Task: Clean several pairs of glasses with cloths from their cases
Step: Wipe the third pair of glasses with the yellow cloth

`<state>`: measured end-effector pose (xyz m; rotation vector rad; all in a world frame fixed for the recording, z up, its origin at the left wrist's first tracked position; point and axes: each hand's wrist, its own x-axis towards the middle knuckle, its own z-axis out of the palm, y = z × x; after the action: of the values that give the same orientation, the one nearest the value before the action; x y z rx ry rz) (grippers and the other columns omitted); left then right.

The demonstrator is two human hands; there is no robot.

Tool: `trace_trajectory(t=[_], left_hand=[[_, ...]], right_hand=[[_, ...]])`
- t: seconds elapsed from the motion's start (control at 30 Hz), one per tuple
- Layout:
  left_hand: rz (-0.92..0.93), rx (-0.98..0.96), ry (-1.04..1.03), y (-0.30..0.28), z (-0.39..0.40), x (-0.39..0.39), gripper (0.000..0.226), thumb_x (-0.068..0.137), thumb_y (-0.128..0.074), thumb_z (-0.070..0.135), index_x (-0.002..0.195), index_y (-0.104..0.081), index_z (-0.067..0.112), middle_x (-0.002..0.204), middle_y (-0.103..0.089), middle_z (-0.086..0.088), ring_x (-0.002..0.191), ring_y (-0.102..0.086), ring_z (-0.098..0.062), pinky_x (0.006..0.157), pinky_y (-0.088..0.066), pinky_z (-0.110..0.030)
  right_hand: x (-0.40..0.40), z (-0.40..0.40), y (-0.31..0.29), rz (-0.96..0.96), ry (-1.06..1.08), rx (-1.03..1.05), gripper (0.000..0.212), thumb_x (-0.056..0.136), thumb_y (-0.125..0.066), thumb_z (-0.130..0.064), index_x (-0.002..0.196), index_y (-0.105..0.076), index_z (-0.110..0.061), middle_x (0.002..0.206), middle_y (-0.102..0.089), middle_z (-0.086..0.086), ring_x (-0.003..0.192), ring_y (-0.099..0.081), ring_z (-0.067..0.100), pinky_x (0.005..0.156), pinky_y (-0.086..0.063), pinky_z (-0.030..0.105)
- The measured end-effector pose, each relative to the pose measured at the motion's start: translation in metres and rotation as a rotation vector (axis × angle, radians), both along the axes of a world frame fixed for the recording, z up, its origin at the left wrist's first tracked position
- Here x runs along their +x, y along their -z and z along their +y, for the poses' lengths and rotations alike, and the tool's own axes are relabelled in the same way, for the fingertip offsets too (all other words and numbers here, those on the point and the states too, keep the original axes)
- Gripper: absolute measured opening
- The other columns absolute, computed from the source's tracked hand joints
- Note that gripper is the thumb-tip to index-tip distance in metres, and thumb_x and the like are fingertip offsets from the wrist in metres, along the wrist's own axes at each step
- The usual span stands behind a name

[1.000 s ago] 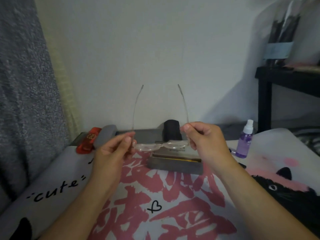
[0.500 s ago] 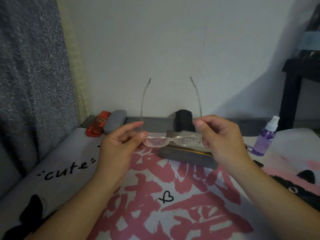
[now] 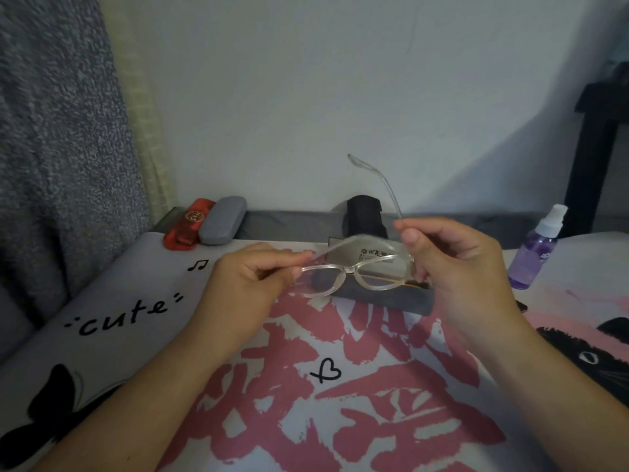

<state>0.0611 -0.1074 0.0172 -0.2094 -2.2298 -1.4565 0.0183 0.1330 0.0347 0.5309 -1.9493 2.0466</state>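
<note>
bedroom: printed bedsheet [image 3: 340,420], curtain [image 3: 51,148]

My left hand [image 3: 252,277] covers the left end of the clear glasses [image 3: 354,274], so I cannot see that hinge. The print on the grey case [image 3: 381,298] beneath is too small to read.

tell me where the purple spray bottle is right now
In the head view, the purple spray bottle stands at the far right, beyond the right hand, near the black table leg.

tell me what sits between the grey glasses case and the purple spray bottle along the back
In the head view, a black case stands between the grey glasses case and the purple spray bottle.
</note>
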Motion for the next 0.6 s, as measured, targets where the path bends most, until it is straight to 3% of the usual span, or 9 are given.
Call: trace_trajectory(t=[0.1,0.2,0.3,0.37,0.47,0.6], left_hand=[[0.118,-0.311,-0.016,0.002,-0.006,0.0,0.039,0.092,-0.066,-0.001,0.113,-0.075,0.03,0.085,-0.068,0.006,0.078,-0.065,-0.014,0.07,-0.054,-0.025],[0.215,-0.474,-0.018,0.002,-0.014,-0.003,0.046,0.091,-0.066,-0.006,0.12,-0.07,0.03,0.088,-0.067,0.007,0.078,-0.066,-0.011,0.069,-0.056,-0.028],[0.216,-0.424,-0.021,0.002,-0.014,-0.002,0.043,0.092,-0.065,-0.002,0.119,-0.071,0.031,0.089,-0.067,0.007,0.078,-0.066,-0.014,0.07,-0.057,-0.035],[0.192,-0.29,-0.052,0.0,-0.01,0.001,0.035,0.091,-0.068,0.001,0.112,-0.077,0.028,0.088,-0.068,0.007,0.079,-0.066,-0.018,0.071,-0.056,-0.037],[0.221,-0.189,-0.076,-0.007,-0.004,0.006,0.023,0.087,-0.074,0.007,0.099,-0.078,0.026,0.088,-0.07,0.009,0.085,-0.069,-0.016,0.078,-0.058,-0.03],[0.269,-0.246,-0.072,-0.013,-0.001,0.012,0.021,0.085,-0.075,0.002,0.093,-0.077,0.022,0.086,-0.07,0.008,0.085,-0.068,-0.013,0.076,-0.055,-0.021]], right_hand=[[-0.001,0.001,-0.001,-0.041,-0.065,0.017,0.015,0.079,-0.072,-0.028,0.089,-0.082,-0.032,0.07,-0.065,0.001,0.061,-0.048,0.014,0.06,-0.047,0.026],[-0.001,-0.001,-0.002,-0.081,-0.133,0.02,0.014,0.077,-0.072,-0.025,0.087,-0.081,-0.027,0.077,-0.074,-0.008,0.066,-0.06,0.002,0.067,-0.05,0.019],[-0.001,0.0,-0.004,-0.095,-0.173,0.094,0.012,0.081,-0.073,-0.021,0.087,-0.082,-0.025,0.087,-0.078,-0.001,0.078,-0.068,0.01,0.076,-0.055,0.024],[-0.001,0.003,-0.005,-0.092,-0.157,0.253,0.012,0.087,-0.073,-0.015,0.091,-0.081,-0.023,0.089,-0.078,-0.004,0.08,-0.069,0.008,0.075,-0.053,0.018],[-0.001,0.005,-0.005,-0.093,-0.093,0.497,0.012,0.09,-0.073,-0.02,0.089,-0.08,-0.03,0.086,-0.073,-0.011,0.078,-0.063,0.01,0.067,-0.048,0.012],[0.0,0.005,-0.007,-0.111,-0.086,0.616,0.013,0.091,-0.073,-0.027,0.086,-0.077,-0.037,0.085,-0.069,-0.018,0.08,-0.06,0.004,0.066,-0.044,0.006]])
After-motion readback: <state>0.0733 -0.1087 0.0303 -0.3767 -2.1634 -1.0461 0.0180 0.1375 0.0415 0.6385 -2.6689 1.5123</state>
